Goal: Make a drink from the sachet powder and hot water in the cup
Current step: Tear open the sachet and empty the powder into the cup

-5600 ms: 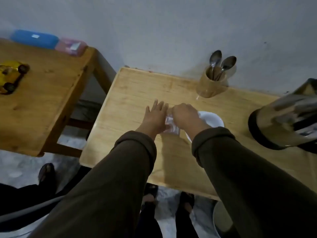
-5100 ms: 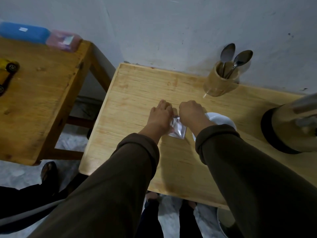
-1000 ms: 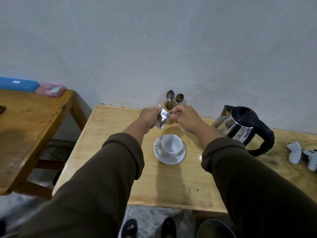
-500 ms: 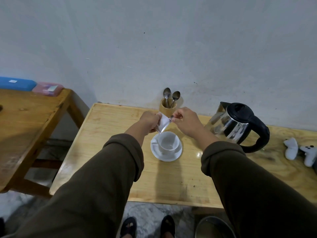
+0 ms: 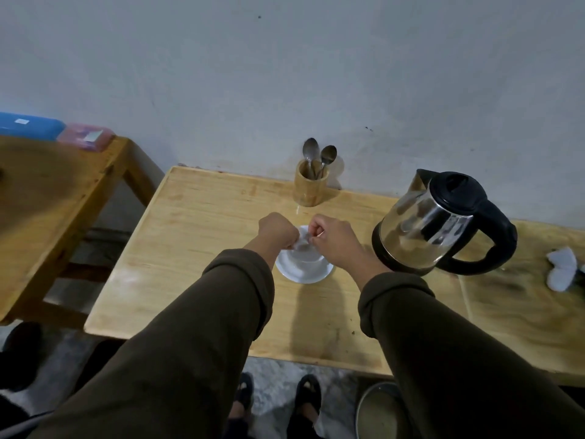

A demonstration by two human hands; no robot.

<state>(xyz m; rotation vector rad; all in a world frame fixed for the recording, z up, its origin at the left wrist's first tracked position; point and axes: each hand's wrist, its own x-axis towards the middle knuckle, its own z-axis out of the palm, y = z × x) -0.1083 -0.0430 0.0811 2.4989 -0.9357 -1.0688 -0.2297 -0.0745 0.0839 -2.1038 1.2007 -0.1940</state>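
A small silvery sachet is pinched between my left hand and my right hand, both closed on it just above the white cup. The cup stands on a white saucer in the middle of the light wooden table; my hands and the sachet hide most of it. A steel kettle with a black lid and handle stands to the right of the cup. Whether the sachet is torn, I cannot tell.
A bamboo holder with two spoons stands by the wall behind the cup. White objects lie at the table's right end. A second wooden table at left carries a blue case and a pink box.
My hands picked the sachet up off the table and raised it. Over the last second they have lowered it from in front of the spoon holder to just above the cup.
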